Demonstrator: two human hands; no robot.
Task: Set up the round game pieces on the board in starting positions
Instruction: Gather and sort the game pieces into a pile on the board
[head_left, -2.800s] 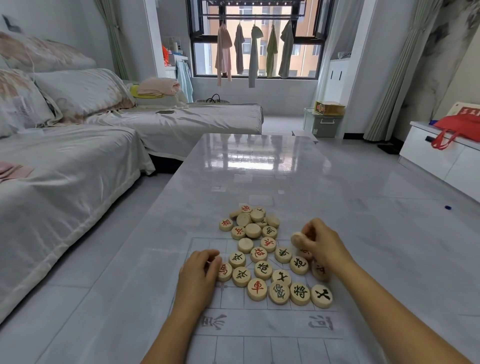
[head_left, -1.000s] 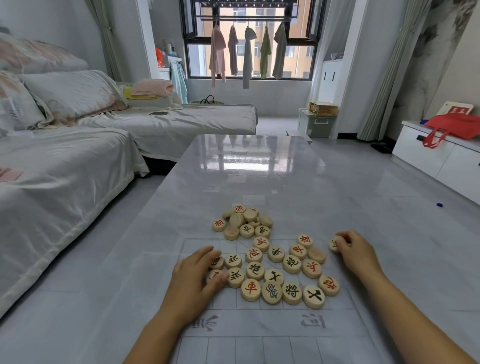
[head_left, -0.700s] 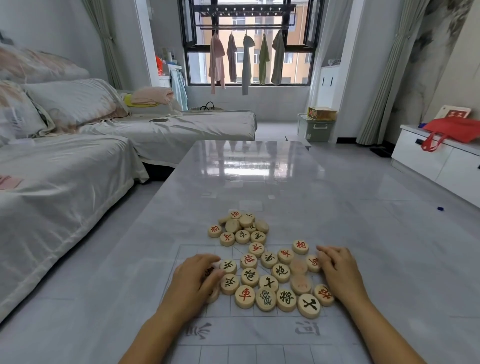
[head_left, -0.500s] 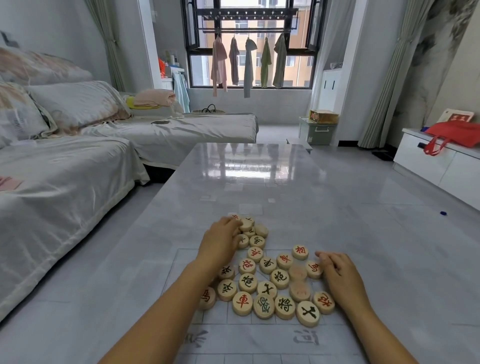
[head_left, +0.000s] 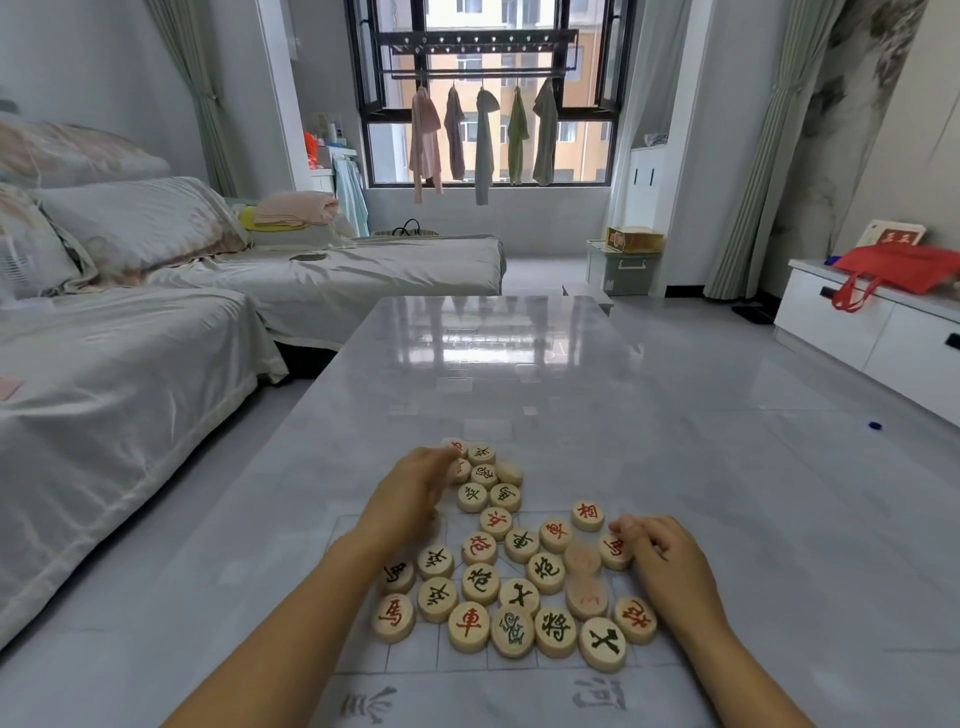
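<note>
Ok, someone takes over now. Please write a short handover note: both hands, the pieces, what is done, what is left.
Left hand: reaches into the far cluster of pieces; fingers blurred, grip unclear.
Right hand: curled fingers touch a red-marked piece; grip unclear.
Pieces: main heap on the board, red and dark mixed.
Done: none in starting position.
Left: sort and place all.

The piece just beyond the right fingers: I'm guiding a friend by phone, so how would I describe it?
On the grey table, find the heap of round wooden pieces. At its right side, just beyond the right hand, lies a piece with a red character. Unlike its neighbours, it juts out alone at the heap's far right corner.
</note>
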